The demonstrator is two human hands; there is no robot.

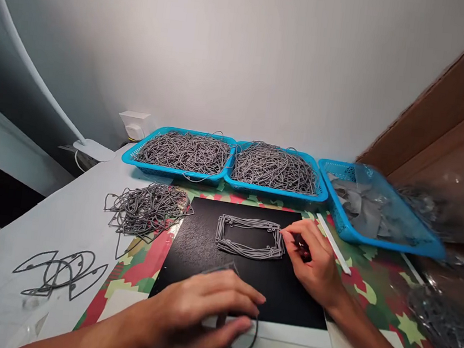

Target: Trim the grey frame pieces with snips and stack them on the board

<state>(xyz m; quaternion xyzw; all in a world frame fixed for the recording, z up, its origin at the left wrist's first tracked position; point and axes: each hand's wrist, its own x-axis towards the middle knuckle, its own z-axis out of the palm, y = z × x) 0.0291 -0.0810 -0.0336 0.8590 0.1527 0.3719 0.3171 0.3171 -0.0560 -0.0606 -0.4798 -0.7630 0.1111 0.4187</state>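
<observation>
On the black mat lies a neat rectangular stack of thin grey gaskets, with small loops near the corners. My right hand is closed around a small dark reddish tool, its fingertips at the right end of the stack. What the tool is, I cannot make out. My left hand is over the mat's front edge, fingers curled, and a single grey gasket hangs from between thumb and fingers. Part of that gasket is hidden behind the hand.
Two blue baskets heaped with grey gaskets stand at the back. A third blue basket holds flat grey pieces under clear plastic. A tangled gasket pile and several loose gaskets lie left. A white lamp stands far left.
</observation>
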